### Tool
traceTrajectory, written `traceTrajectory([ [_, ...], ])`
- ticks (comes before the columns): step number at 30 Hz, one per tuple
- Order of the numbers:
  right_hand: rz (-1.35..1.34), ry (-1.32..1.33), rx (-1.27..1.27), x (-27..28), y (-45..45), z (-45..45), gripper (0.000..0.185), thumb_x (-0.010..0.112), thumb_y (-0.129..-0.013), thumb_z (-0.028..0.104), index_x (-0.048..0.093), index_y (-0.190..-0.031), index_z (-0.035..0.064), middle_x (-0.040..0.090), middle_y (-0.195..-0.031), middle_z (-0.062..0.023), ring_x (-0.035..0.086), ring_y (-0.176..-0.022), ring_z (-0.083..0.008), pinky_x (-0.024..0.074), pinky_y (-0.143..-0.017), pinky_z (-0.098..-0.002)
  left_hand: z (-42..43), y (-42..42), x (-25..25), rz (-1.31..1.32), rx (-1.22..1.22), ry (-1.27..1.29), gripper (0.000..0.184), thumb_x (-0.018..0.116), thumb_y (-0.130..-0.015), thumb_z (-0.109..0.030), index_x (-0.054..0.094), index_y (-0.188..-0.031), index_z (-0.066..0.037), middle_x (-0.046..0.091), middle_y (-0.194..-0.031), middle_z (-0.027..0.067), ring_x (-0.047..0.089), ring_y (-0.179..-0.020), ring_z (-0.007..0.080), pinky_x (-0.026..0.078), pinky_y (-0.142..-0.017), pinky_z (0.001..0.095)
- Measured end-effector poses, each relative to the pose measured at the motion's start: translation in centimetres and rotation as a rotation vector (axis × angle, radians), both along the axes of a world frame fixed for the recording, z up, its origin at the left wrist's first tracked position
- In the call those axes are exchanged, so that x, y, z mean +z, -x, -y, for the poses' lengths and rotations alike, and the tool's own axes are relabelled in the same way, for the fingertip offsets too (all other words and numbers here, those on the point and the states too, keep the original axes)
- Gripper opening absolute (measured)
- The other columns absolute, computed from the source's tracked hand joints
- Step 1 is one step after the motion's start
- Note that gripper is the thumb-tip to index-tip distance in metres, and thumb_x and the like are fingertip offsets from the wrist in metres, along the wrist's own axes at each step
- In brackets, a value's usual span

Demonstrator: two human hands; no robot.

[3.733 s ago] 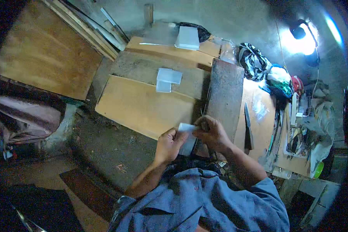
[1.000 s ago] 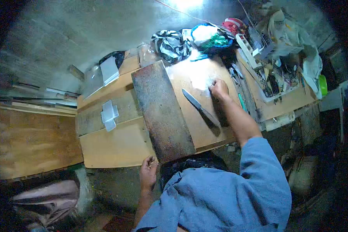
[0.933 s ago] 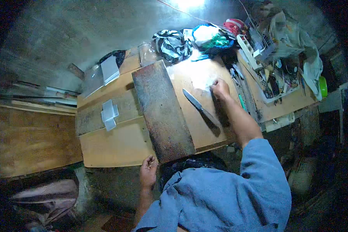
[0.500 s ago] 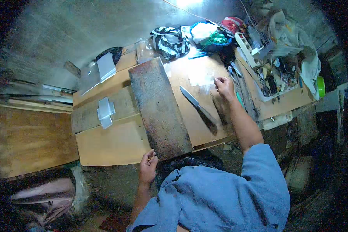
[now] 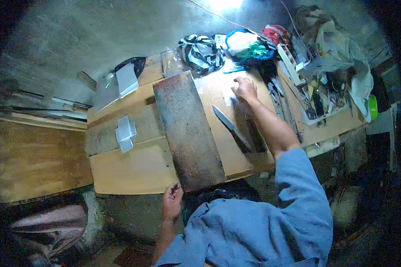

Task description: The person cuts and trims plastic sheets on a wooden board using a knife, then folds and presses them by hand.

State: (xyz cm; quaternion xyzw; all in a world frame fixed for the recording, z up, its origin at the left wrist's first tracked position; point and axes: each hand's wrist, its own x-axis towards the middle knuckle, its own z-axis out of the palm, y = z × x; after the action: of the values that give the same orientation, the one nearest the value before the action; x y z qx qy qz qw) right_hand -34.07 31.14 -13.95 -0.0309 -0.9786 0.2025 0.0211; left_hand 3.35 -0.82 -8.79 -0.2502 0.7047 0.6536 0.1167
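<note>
My right hand (image 5: 246, 90) reaches over the brightly lit clear pieces (image 5: 229, 94) on the cardboard, its fingers apart and holding nothing that shows. Below it lies a knife (image 5: 229, 123), blade toward the back left. My left hand (image 5: 172, 198) is by the front edge, near the lower corner of a dark worn board (image 5: 189, 129); its fingers are curled together, and what they hold, if anything, is too small to name. A few translucent rectangular pieces (image 5: 125, 130) overlap on the left part of the table.
A stack of white sheets (image 5: 127, 80) sits at the back left. Behind my right hand are a striped bag (image 5: 202, 53) and a white and green bundle (image 5: 249, 45). On the right stands a tray of tools (image 5: 321, 104), near a power strip (image 5: 290, 62).
The white piece that both hands held earlier is out of them. My right hand has moved over the lit pieces, lately up and left, and its fingers have spread. My left hand stays low.
</note>
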Motion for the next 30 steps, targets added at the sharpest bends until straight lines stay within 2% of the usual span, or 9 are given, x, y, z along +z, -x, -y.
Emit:
traceTrajectory([
  [4, 0.262, -0.076, 0.002, 0.5, 2.2, 1.5, 0.037, 0.066, -0.072, 0.027, 0.061, -0.107, 0.0153, 0.056, -0.114, -0.0140, 0.050, -0.111, -0.0313, 0.0415, -0.091, -0.0453, 0.6, -0.6, -0.3, -0.025, 0.019, 0.027, 0.042, 0.058, -0.089, -0.015, 0.044, -0.123, 0.005, 0.055, -0.116, 0.0131, 0.054, -0.101, 0.0155, 0.043, -0.089, 0.0276],
  [7, 0.284, -0.084, -0.038, -0.4, 2.6, 2.2, 0.034, 0.063, -0.074, 0.022, 0.060, -0.107, 0.0149, 0.056, -0.115, -0.0140, 0.050, -0.113, -0.0317, 0.0420, -0.091, -0.0458, 1.1, -0.9, -0.3, 0.005, 0.027, 0.023, 0.041, 0.058, -0.089, -0.014, 0.044, -0.124, 0.003, 0.054, -0.117, 0.0145, 0.054, -0.103, 0.0160, 0.043, -0.089, 0.0281],
  [8, 0.276, -0.088, -0.040, -1.1, 3.1, 2.1, 0.040, 0.069, -0.072, 0.029, 0.058, -0.107, 0.0140, 0.059, -0.108, -0.0132, 0.053, -0.107, -0.0308, 0.0433, -0.089, -0.0419, 1.1, -0.9, -0.3, 0.006, 0.032, 0.022, 0.041, 0.058, -0.089, -0.014, 0.044, -0.124, 0.003, 0.054, -0.117, 0.0145, 0.054, -0.103, 0.0160, 0.043, -0.089, 0.0281],
  [12, 0.304, -0.027, 0.018, -1.9, 3.8, 1.9, 0.034, 0.067, -0.073, 0.026, 0.060, -0.103, 0.0123, 0.062, -0.100, -0.0176, 0.058, -0.098, -0.0331, 0.0469, -0.083, -0.0429, 0.9, -0.6, 0.7, 0.036, 0.020, 0.037, 0.041, 0.057, -0.089, -0.015, 0.044, -0.125, 0.001, 0.054, -0.118, 0.0149, 0.054, -0.103, 0.0163, 0.043, -0.090, 0.0285],
  [16, 0.205, 0.005, -0.068, -2.6, 3.7, 2.2, 0.031, 0.067, -0.074, 0.028, 0.061, -0.100, 0.0122, 0.062, -0.101, -0.0178, 0.058, -0.099, -0.0336, 0.0470, -0.082, -0.0445, 0.8, -0.6, 0.6, 0.074, 0.037, 0.003, 0.042, 0.058, -0.089, -0.016, 0.044, -0.125, 0.001, 0.054, -0.119, 0.0147, 0.054, -0.103, 0.0164, 0.043, -0.089, 0.0289],
  [25, 0.166, -0.005, 0.031, -2.9, 3.7, 2.1, 0.027, 0.069, -0.073, 0.028, 0.062, -0.097, 0.0168, 0.061, -0.095, -0.0177, 0.057, -0.098, -0.0340, 0.0481, -0.081, -0.0437, 1.2, -1.1, 0.8, 0.044, 0.016, 0.019, 0.042, 0.058, -0.089, -0.015, 0.044, -0.124, 0.003, 0.055, -0.116, 0.0122, 0.055, -0.098, 0.0116, 0.044, -0.085, 0.0254],
  [27, 0.268, -0.002, 0.025, -2.0, 3.2, 2.2, 0.021, 0.056, -0.080, 0.017, 0.064, -0.098, 0.0202, 0.059, -0.105, -0.0132, 0.054, -0.105, -0.0322, 0.0469, -0.086, -0.0449, 1.4, -1.5, 0.2, 0.024, 0.019, 0.002, 0.042, 0.059, -0.089, -0.015, 0.044, -0.124, 0.003, 0.055, -0.115, 0.0116, 0.055, -0.098, 0.0113, 0.044, -0.085, 0.0251],
  [28, 0.264, 0.000, 0.028, -2.5, 3.3, 2.1, 0.021, 0.056, -0.080, 0.017, 0.064, -0.098, 0.0202, 0.059, -0.105, -0.0132, 0.054, -0.105, -0.0322, 0.0469, -0.086, -0.0449, 1.4, -1.7, -0.1, 0.007, 0.021, -0.018, 0.042, 0.059, -0.089, -0.015, 0.044, -0.124, 0.003, 0.055, -0.115, 0.0110, 0.055, -0.097, 0.0110, 0.044, -0.086, 0.0247],
  [30, 0.169, 0.056, 0.030, -3.3, 3.4, 1.9, 0.020, 0.070, -0.073, 0.026, 0.065, -0.091, 0.0180, 0.061, -0.095, -0.0159, 0.057, -0.098, -0.0322, 0.0483, -0.082, -0.0416, 1.3, -2.1, -0.4, -0.015, 0.044, -0.041, 0.042, 0.059, -0.089, -0.014, 0.044, -0.124, 0.002, 0.055, -0.114, 0.0108, 0.055, -0.096, 0.0109, 0.044, -0.085, 0.0246],
])
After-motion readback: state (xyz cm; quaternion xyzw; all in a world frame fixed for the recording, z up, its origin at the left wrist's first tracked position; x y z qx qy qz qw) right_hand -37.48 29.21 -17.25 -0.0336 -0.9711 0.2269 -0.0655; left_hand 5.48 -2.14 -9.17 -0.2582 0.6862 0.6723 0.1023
